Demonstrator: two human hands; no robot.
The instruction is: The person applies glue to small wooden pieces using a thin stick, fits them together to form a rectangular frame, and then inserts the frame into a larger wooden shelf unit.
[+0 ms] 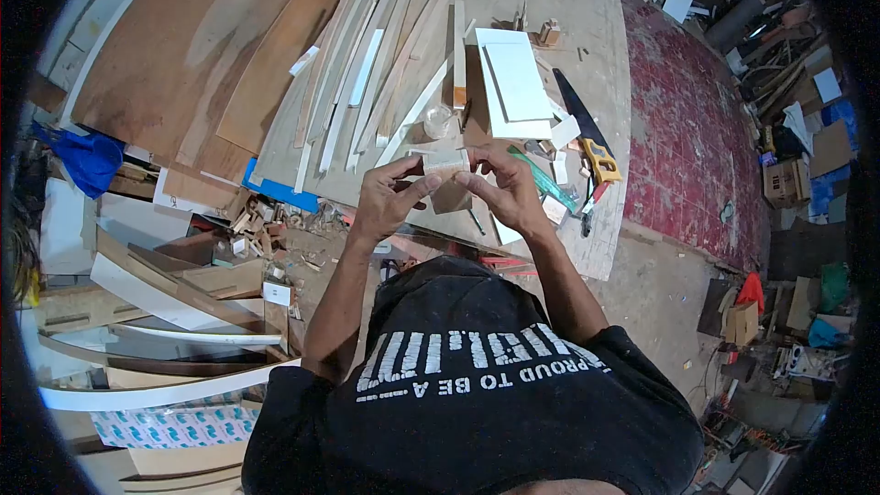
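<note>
A small pale block [446, 162], wood by its look, is pinched between the fingers and thumbs of both my hands over the near part of the workbench. My left hand [392, 194] closes on its left end, and my right hand [502, 185] grips the right end. Under the block a brown flat face [452, 197] shows between the thumbs. Just beyond my fingers sits a clear round container [441, 121]. To the right of my right hand lie a green tool [544, 181] and a handsaw with a yellow handle [600, 161].
Long wooden strips [390, 50] cover the bench's left half. White panels [516, 81] lie at its centre, with a small wooden block [549, 32] behind them. Curved panels [174, 302] are stacked at lower left. Beyond the bench's right edge is a stained red surface [687, 128].
</note>
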